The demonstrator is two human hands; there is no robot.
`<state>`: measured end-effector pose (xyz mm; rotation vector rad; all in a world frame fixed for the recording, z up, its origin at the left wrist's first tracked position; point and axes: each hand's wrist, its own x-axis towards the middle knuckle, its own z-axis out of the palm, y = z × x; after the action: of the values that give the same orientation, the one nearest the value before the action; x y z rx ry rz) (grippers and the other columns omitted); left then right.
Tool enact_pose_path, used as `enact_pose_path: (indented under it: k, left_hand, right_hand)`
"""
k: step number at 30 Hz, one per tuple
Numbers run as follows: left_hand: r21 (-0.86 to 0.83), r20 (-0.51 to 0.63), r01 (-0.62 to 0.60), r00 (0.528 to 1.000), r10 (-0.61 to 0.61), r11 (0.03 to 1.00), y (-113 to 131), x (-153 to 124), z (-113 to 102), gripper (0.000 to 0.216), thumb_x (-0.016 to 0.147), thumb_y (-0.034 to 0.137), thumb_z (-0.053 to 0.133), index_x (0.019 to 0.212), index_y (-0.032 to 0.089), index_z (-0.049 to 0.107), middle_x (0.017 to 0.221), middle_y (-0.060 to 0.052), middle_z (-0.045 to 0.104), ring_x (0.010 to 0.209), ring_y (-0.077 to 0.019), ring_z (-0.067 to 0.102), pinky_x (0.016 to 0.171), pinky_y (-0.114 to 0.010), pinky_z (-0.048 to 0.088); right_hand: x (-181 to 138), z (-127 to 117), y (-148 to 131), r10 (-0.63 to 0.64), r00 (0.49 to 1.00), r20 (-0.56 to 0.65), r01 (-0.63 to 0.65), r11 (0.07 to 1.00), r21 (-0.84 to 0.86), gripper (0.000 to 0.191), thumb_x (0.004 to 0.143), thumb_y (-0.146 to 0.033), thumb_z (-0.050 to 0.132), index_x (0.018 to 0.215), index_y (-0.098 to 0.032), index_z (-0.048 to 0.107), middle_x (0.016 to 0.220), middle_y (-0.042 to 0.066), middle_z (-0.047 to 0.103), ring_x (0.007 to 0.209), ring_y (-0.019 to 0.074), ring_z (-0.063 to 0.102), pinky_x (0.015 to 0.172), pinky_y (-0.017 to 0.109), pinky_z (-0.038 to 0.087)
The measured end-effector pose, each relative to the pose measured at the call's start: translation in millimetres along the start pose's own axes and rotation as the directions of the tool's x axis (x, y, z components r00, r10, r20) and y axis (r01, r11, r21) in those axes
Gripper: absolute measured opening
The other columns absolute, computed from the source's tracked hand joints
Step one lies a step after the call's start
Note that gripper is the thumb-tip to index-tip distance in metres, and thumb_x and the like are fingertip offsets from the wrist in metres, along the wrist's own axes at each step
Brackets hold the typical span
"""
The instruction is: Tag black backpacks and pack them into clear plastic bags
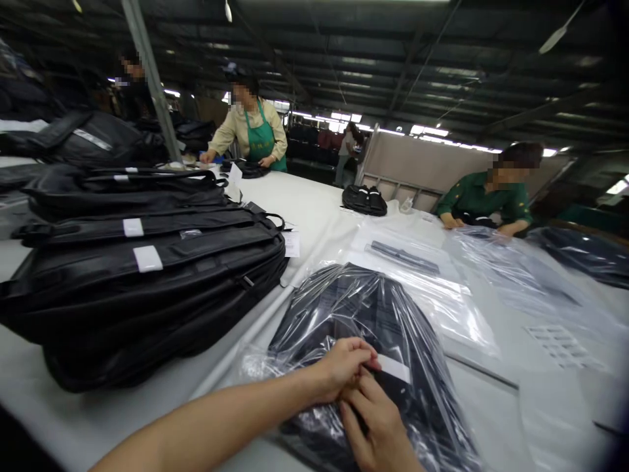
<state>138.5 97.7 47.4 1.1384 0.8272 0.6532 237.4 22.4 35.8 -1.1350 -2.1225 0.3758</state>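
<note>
A black backpack (339, 295) lies on the table in front of me inside a clear plastic bag (420, 328). A white strip (394, 368) crosses the backpack beneath the plastic. My left hand (346, 367) reaches in from the left, its fingers closed in a pinch over the middle of the bag. Right against it, my right hand (376, 419) has bent fingers meeting the left fingertips. Both seem to pinch the plastic, though the exact bit between the fingertips is hidden.
Several black backpacks (162, 288) with white strips and tags are lined up at left. Flat plastic bags (432, 295) and a sheet of stickers (563, 347) lie to the right. Co-workers stand across the table, one in a green apron (260, 134), one in a green top (506, 196) handling plastic.
</note>
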Motion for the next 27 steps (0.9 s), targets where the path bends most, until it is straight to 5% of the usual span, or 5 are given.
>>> enact_pose_path:
  k: [5,10,16,21,27]
  left_hand:
    - [0.553,0.026,-0.287,0.944,0.328,0.782,53,-63,-59,0.044,0.075,0.043,0.063,0.113,0.022,0.056,0.100,-0.005,0.060,0.093,-0.0199,0.053,0.084,-0.033,0.040]
    - [0.950,-0.046,-0.051,0.952,0.303,0.307,53,-115,-114,0.042,0.064,0.042,0.075,0.099,0.022,0.063,0.087,-0.004,0.058,0.087,-0.0229,0.050,0.077,-0.034,0.039]
    - [0.637,-0.051,-0.016,0.997,0.063,0.771,2,-97,-153,0.024,0.074,0.036,0.059,0.065,0.014,0.056,0.052,0.006,0.043,0.048,-0.0072,0.036,0.046,-0.018,0.028]
    - [0.609,-0.151,0.007,0.983,0.107,0.793,-9,-95,-172,0.022,0.074,0.033,0.059,0.067,0.013,0.061,0.059,0.001,0.054,0.056,-0.0109,0.048,0.052,-0.021,0.038]
    - [0.965,-0.138,-0.133,0.471,0.871,0.225,-7,-147,-107,0.025,0.088,0.014,0.044,0.106,0.020,0.060,0.101,-0.007,0.062,0.098,-0.0177,0.057,0.089,-0.033,0.044]
  right_hand:
    - [-3,2,5,0.105,0.992,0.075,-0.105,0.994,0.002,0.014,0.085,-0.019,0.046,0.090,-0.023,0.058,0.080,0.004,0.057,0.072,0.0184,0.059,0.065,0.029,0.049]
    - [-5,5,9,0.097,0.990,0.101,-0.093,0.995,-0.041,0.013,0.087,-0.022,0.045,0.092,-0.022,0.057,0.081,0.004,0.057,0.074,0.0173,0.059,0.068,0.028,0.049]
    - [-4,3,8,0.073,0.988,0.138,-0.064,0.995,-0.072,0.018,0.090,-0.024,0.043,0.095,-0.022,0.060,0.078,0.003,0.054,0.071,0.0144,0.058,0.066,0.024,0.047]
    - [-2,2,3,0.121,0.971,0.206,-0.101,0.990,-0.102,0.024,0.092,-0.027,0.040,0.097,-0.023,0.063,0.072,0.001,0.048,0.066,0.0130,0.054,0.060,0.024,0.043]
    - [-1,0,-3,0.194,0.952,0.236,-0.172,0.979,-0.108,0.027,0.093,-0.028,0.037,0.097,-0.022,0.063,0.076,0.002,0.048,0.071,0.0144,0.053,0.065,0.026,0.042]
